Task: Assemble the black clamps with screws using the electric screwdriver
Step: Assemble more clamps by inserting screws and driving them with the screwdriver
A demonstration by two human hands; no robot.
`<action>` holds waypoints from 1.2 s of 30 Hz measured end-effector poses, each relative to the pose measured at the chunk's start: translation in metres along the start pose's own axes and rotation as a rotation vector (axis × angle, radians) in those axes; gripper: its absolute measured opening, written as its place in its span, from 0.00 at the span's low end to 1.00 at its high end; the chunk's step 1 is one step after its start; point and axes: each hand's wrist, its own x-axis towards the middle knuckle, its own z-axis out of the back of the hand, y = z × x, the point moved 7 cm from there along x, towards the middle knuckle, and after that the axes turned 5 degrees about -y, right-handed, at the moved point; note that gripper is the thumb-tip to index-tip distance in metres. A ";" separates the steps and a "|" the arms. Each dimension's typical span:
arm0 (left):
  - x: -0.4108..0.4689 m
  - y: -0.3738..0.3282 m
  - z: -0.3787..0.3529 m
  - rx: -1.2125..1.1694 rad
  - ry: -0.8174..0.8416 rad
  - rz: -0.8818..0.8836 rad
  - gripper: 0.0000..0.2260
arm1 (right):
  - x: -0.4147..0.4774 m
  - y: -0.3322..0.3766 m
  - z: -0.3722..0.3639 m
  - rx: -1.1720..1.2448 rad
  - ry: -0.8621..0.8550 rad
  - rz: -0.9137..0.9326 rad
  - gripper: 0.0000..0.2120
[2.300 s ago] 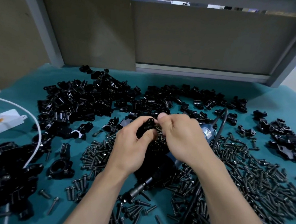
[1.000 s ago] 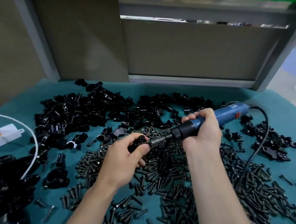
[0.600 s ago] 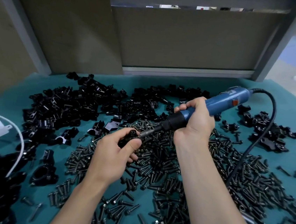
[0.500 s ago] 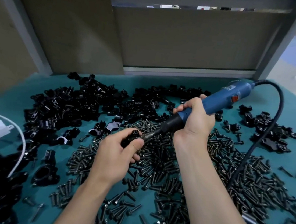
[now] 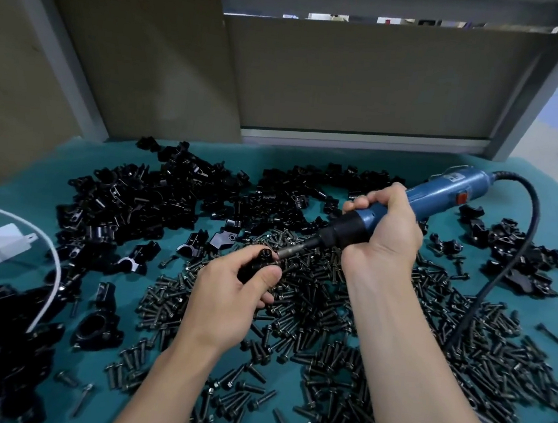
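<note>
Matt teal cloth table cover (image 5: 31,197) underneath, faintly napped. Heaped on it, black clamps (image 5: 141,197), hard and glossy, catching light. Across its middle, dark metal screws (image 5: 312,304), dull sheen. Above those, blue electric screwdriver (image 5: 438,193): smooth semi-gloss plastic, matt black collar, smooth rubbery black cable (image 5: 534,217).

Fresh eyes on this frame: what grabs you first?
The blue electric screwdriver at centre right stands out, gripped by the right hand, with its bit meeting a black clamp that the left hand holds at mid-frame. Beneath the hands, a wide scatter of dark screws covers the teal table. A heap of loose black clamps lies behind to the left.
</note>
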 end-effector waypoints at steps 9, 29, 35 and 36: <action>0.001 0.002 0.002 0.026 -0.023 0.046 0.22 | -0.004 0.000 -0.009 -0.072 0.061 0.038 0.20; -0.003 -0.002 0.004 -0.067 -0.108 0.121 0.14 | -0.005 -0.006 -0.005 -0.052 0.047 0.030 0.20; -0.002 0.002 -0.001 -0.122 -0.057 0.162 0.16 | -0.007 -0.006 -0.008 -0.041 0.074 0.043 0.17; -0.002 0.002 -0.001 -0.134 -0.059 0.171 0.16 | -0.008 -0.006 -0.010 -0.033 0.082 0.040 0.17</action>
